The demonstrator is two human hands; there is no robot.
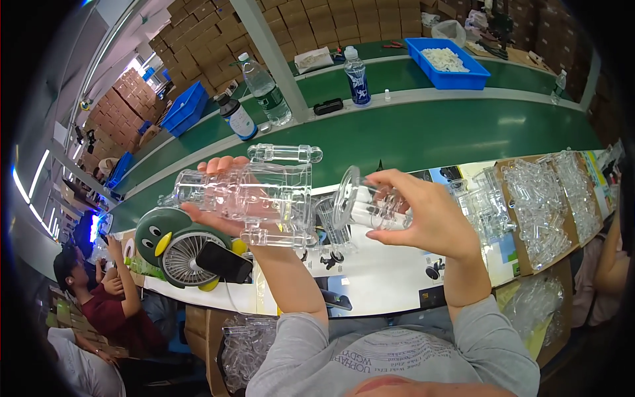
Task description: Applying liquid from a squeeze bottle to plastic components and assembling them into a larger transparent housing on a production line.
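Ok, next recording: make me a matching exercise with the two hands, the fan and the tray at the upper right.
1. left hand
2. right hand
3. fan
4. tray

A. blue, with white pieces in it
B. holds a clear piece with a round rim
C. green, with a penguin face
D. holds the larger clear piece

Pairs: 1-D, 2-B, 3-C, 4-A

Strip lights [39, 174] glare at left, edges bowing toward black corners.
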